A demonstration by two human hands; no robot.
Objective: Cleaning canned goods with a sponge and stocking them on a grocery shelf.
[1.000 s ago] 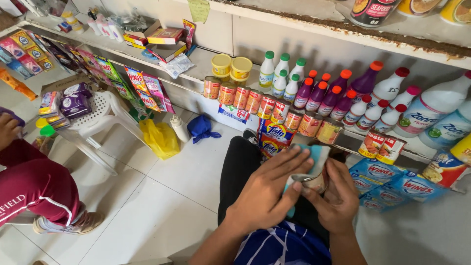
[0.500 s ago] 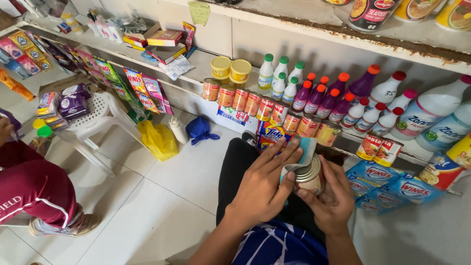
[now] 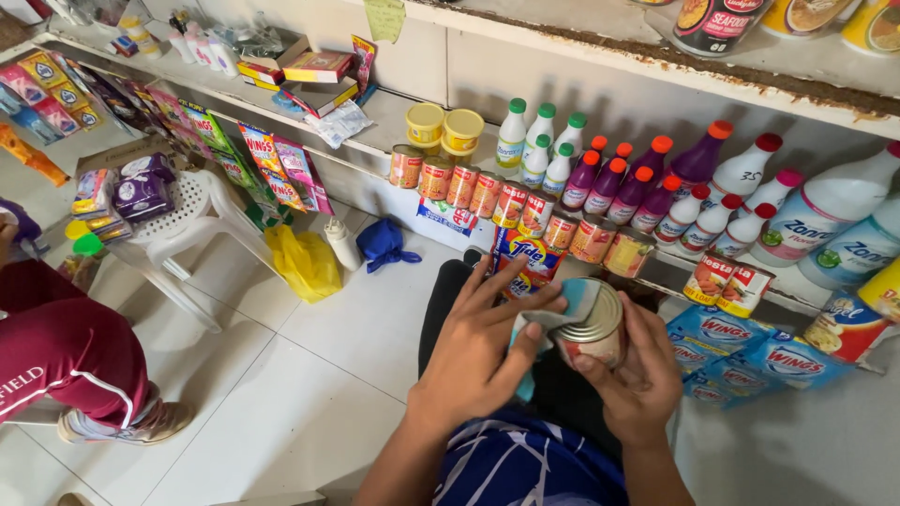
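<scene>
- Silver-lidded tin can [image 3: 592,323] sits in the right hand [image 3: 630,379], fingers curled round its side; its long axis is tipped, with the flat lid facing up and leftward, toward the camera.
- Pale blue cloth [image 3: 548,323] is pressed on the can's lid and left side by the left hand [image 3: 473,351], whose fingers are spread and whose thumb pins the cloth (the hand is clamped on the cloth, not on the can itself).
- Both hands hold the can above the person's lap, just in front of the low shelf [image 3: 394,122].
- Edges: the shelf's front lip, lined with a row of cans [image 3: 487,192], runs close past the fingertips; coloured bottles [image 3: 647,183] stand behind that row, and blue packets [image 3: 741,342] hang just right of the right hand.
- Open room lies to the left, over the white tiled floor [image 3: 281,375]; farther left stand a white plastic chair [image 3: 192,225] and another person's maroon-trousered leg [image 3: 66,347], well apart from the hands.
- Half a second ago the can was held more upright with the cloth draped above it; now the lid is tipped more toward the camera and the cloth lies across it.
</scene>
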